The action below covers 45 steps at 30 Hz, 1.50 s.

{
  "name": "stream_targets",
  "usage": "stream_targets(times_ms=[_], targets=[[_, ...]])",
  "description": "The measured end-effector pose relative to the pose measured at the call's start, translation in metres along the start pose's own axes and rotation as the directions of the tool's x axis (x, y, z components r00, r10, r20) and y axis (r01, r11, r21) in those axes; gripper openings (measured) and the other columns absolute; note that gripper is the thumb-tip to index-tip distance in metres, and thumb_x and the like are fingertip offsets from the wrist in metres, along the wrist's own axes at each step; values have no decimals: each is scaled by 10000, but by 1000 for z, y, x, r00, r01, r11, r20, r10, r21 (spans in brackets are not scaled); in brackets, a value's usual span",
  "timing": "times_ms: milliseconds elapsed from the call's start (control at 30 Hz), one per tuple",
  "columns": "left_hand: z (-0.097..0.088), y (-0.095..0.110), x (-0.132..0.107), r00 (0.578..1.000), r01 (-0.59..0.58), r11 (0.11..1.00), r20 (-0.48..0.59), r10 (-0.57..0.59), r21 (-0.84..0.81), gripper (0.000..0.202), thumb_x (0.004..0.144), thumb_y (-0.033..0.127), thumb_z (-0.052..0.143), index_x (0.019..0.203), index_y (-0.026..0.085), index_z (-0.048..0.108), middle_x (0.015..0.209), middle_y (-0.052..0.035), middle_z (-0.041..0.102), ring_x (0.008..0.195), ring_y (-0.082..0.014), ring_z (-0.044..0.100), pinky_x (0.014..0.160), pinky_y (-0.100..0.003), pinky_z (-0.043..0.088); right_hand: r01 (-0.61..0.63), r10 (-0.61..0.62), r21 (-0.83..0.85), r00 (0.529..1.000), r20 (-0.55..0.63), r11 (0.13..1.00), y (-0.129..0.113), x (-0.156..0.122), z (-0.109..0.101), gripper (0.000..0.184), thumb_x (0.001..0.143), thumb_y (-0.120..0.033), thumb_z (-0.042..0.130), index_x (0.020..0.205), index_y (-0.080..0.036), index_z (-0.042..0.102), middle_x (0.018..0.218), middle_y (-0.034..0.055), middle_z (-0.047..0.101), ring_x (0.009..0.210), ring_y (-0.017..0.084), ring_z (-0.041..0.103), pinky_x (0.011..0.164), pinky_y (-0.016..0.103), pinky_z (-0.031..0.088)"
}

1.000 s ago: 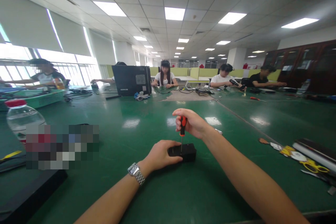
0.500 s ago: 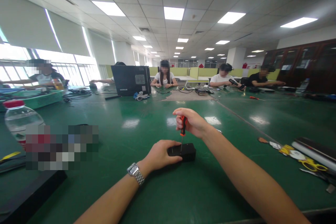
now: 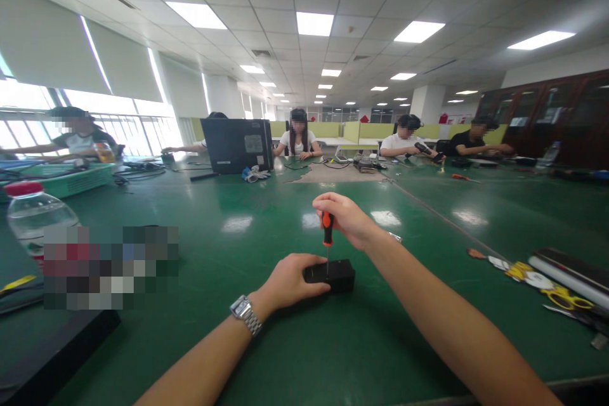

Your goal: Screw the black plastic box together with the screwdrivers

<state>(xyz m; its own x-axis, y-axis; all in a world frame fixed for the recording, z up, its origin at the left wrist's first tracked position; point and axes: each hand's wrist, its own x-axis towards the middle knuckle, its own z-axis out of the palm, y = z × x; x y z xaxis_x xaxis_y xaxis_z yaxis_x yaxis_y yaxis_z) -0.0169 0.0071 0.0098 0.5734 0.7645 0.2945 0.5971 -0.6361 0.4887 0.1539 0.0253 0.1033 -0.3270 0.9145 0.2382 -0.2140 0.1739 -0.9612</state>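
Note:
A small black rectangular box [image 3: 341, 274] lies on the green tabletop in front of me. My left hand [image 3: 289, 280], with a metal-band watch on the wrist, grips the box's left end between thumb and fingers. Above the box, my right hand [image 3: 343, 217] is closed around the top of a screwdriver [image 3: 328, 229] with an orange and black handle. The screwdriver stands upright, and its thin shaft reaches down to the top face of the box beside my left fingertips. What the tip touches is too small to make out.
Yellow scissors [image 3: 566, 297] and other tools lie at the right. A red-capped bottle [image 3: 38, 216] and a green basket [image 3: 78, 179] stand at the left. Farther back are a black computer case [image 3: 235, 146], gloves [image 3: 255, 173] and several people seated around the table.
The screwdriver has come more upright, its handle shifting slightly left. My right fingers have turned a little around the handle. My left hand and the box have stayed put.

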Motion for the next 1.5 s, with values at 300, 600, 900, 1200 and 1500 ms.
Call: stream_targets(times_ms=[300,600,900,1200,1500], targets=[[1,-2,0,1000,-5,1000,-10,5,-4,466,729,443,703,1137,223,651,1009,-38,699,878,-235,634,759,-285,480,3,-5,39,998,66,999,-1,-1,1,216,673,-305,692,819,-180,593,587,-48,554,508,95,510,576,260,463],[1,-1,0,1000,-16,1000,-8,17,6,459,739,445,698,1141,228,649,1011,-31,698,871,-230,633,715,-271,472,-42,36,72,995,91,997,0,1,-2,195,690,-306,670,808,-176,588,579,-51,536,493,94,500,575,280,486],[2,-2,1,1000,-13,1000,-9,13,13,459,736,443,698,1134,220,653,1010,-35,700,873,-229,636,744,-276,479,-88,77,102,991,108,991,0,1,-1,191,704,-314,641,816,-173,578,534,-64,506,464,86,470,561,277,488],[3,-4,0,1000,-23,1000,-16,23,19,459,738,451,698,1133,222,652,1018,-38,698,884,-231,636,765,-283,481,-77,73,84,996,52,993,1,2,-2,211,678,-310,669,820,-180,584,552,-60,536,469,92,496,568,280,500],[2,-3,0,999,-28,999,-15,29,28,452,742,453,697,1128,222,653,1002,-35,697,866,-224,634,739,-272,475,-73,67,90,995,72,993,0,2,-2,216,681,-315,666,824,-179,580,539,-66,522,460,87,484,577,286,495]])
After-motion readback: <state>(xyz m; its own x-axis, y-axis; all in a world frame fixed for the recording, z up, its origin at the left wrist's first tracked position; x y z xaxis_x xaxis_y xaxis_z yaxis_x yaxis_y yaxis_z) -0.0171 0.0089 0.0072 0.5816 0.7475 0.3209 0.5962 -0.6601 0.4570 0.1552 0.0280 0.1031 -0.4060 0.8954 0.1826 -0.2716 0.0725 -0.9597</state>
